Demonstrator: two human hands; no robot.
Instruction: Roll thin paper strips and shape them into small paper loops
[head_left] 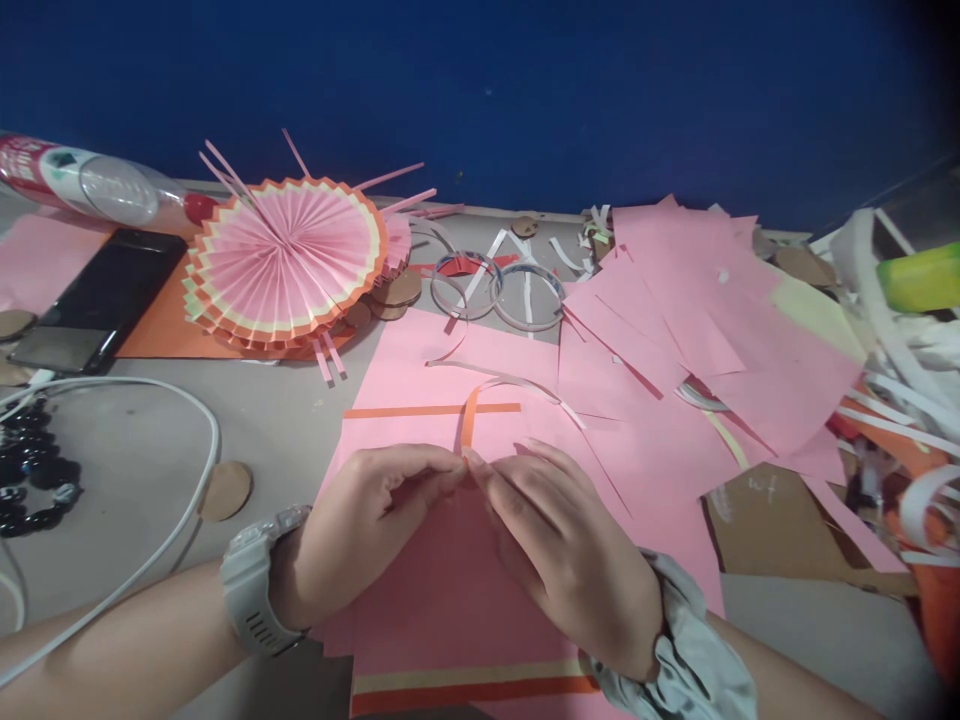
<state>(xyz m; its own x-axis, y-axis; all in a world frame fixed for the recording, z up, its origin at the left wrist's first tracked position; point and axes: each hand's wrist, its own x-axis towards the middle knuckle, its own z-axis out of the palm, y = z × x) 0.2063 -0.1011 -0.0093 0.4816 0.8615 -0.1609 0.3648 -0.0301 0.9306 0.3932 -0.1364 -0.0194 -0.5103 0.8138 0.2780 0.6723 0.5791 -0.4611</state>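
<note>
Above the pink paper sheets [442, 570], my two hands meet fingertip to fingertip. My left hand [382, 525] is closed in a pinch at the lower end of a narrow orange paper strip [470, 418]. My right hand [559, 555] pinches that same end, its other fingers curled. From the fingers the strip rises and joins a pale, curling ribbon [525, 384] bending off to the right; whether this is its back or a separate tape liner I cannot tell. Just behind, a flat orange strip [405, 411] lies across the pink paper. The pinched tip is mostly hidden by fingers.
Pleated paper fans [289, 260] stand at the back left, beside a phone [97, 300] and a plastic bottle [112, 185]. Two tape rolls [529, 297] lie behind the strips. Loose pink sheets [675, 300] and cardboard [780, 525] are right; a white cable [206, 430] loops left.
</note>
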